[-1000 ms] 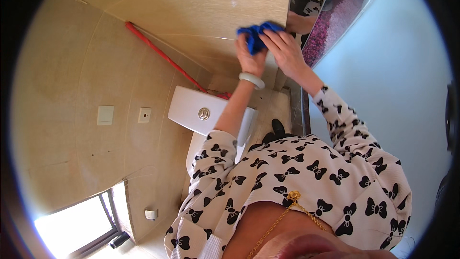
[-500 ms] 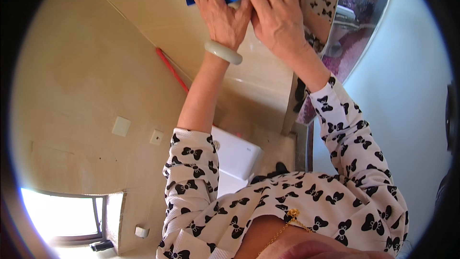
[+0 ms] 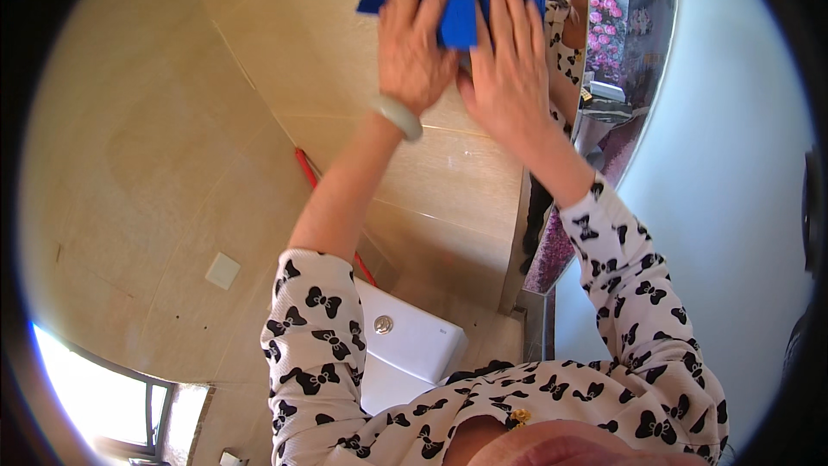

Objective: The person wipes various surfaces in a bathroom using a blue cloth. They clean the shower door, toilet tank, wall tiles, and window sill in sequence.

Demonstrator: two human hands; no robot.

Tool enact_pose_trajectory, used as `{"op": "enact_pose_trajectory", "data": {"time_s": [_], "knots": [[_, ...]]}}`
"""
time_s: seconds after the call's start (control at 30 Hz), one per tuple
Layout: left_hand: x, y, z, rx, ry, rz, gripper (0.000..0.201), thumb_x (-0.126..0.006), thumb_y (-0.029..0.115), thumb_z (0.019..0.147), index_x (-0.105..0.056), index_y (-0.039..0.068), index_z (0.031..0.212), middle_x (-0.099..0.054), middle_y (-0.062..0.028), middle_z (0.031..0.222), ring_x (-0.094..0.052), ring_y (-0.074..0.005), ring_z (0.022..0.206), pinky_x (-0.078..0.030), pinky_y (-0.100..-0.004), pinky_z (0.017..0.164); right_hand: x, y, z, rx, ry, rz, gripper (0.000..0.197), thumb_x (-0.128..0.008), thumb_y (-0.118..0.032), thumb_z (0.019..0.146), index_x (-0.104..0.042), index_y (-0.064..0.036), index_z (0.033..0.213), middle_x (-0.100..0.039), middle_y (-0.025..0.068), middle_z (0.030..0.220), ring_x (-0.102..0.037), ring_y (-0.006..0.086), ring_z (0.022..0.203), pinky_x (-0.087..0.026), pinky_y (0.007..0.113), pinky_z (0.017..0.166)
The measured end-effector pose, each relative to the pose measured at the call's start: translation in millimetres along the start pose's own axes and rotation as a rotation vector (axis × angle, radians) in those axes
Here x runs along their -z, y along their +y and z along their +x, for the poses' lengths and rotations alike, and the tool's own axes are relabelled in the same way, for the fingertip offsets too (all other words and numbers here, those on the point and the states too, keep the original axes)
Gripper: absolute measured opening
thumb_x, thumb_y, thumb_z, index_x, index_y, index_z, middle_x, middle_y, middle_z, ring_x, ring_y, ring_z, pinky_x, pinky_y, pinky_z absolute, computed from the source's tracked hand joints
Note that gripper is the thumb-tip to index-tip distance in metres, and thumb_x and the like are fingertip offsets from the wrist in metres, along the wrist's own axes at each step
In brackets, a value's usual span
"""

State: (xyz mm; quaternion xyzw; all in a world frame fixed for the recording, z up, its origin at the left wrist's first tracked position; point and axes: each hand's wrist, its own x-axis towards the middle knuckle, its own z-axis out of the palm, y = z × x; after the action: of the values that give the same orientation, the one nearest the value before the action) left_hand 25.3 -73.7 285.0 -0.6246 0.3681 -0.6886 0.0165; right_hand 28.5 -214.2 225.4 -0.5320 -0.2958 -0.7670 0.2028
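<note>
A blue cloth (image 3: pixel 460 22) lies bunched against the beige tiled wall (image 3: pixel 336 43) at the top of the view. Spread over its left part, my left hand (image 3: pixel 414 60) holds it to the wall with extended fingers; a pale bangle (image 3: pixel 398 116) circles that wrist. On the cloth's right part, my right hand (image 3: pixel 509 78) presses with long, nearly straight fingers, close beside the mirror. The thumbs nearly meet under the cloth's lower edge. Parts of the cloth stick out above and between the hands.
A mirror (image 3: pixel 608 43) stands right of my right hand, reflecting pink flowers and a patterned sleeve. Below my arms is a white toilet tank (image 3: pixel 418 328) with a round button. A thin red pole (image 3: pixel 305 167) runs along the wall corner. At lower left is a bright window (image 3: pixel 95 388).
The view has tilted, so the wall, tank and window sit lower. Both hands have slid the cloth farther up the wall, and my right fingers now show stretched out over it.
</note>
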Motion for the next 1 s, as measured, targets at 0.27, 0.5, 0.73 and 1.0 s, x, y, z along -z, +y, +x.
{"op": "enact_pose_trajectory", "data": {"time_s": [0.27, 0.5, 0.73, 1.0], "knots": [[16.0, -62.3, 2.2, 0.367, 0.113, 0.104, 0.077, -0.043, 0.057, 0.088, -0.030, 0.011, 0.149, -0.020, -0.0279, 0.153, -0.025, -0.0473, 0.138, -0.026, -0.0589, 0.105, -43.8, -24.7, 92.8, 0.195, -0.143, -0.163, 0.042, -0.050, -0.018, 0.088, -0.055, -0.0074, 0.129, -0.041, 0.0101, 0.147, -0.029, 0.0251, 0.141, -0.016, 0.043, 0.117], [-12.2, 31.3, -95.0, 0.486, -0.191, -0.023, 0.080, -0.047, 0.062, 0.087, -0.036, 0.011, 0.147, -0.016, -0.0277, 0.155, -0.018, -0.0451, 0.142, -0.015, -0.0601, 0.111, -14.9, -16.3, -28.2, -0.060, -0.319, -0.044, 0.058, -0.053, -0.026, 0.088, -0.044, -0.0087, 0.143, -0.032, 0.0083, 0.154, -0.024, 0.0247, 0.145, -0.014, 0.046, 0.117], [3.5, -43.3, 0.1, 0.091, -0.107, 0.075, 0.063, -0.053, 0.049, 0.083, -0.050, 0.017, 0.137, -0.021, -0.0212, 0.156, -0.029, -0.0371, 0.141, -0.017, -0.0649, 0.107, -35.3, -5.0, 49.8, -0.070, -0.029, -0.067, 0.051, -0.052, -0.017, 0.088, -0.048, -0.0076, 0.138, -0.040, 0.0120, 0.148, -0.034, 0.0231, 0.139, -0.019, 0.053, 0.113], [-5.5, -38.6, -139.3, 0.721, 0.004, 0.037, 0.076, -0.043, 0.051, 0.095, -0.020, 0.005, 0.151, -0.013, -0.0339, 0.152, -0.028, -0.0492, 0.135, -0.031, -0.0477, 0.108, -96.3, -52.5, 9.1, 0.401, -0.381, -0.060, 0.043, -0.051, -0.019, 0.088, -0.055, -0.0131, 0.130, -0.043, 0.0057, 0.146, -0.036, 0.0168, 0.138, -0.021, 0.045, 0.115]]}}
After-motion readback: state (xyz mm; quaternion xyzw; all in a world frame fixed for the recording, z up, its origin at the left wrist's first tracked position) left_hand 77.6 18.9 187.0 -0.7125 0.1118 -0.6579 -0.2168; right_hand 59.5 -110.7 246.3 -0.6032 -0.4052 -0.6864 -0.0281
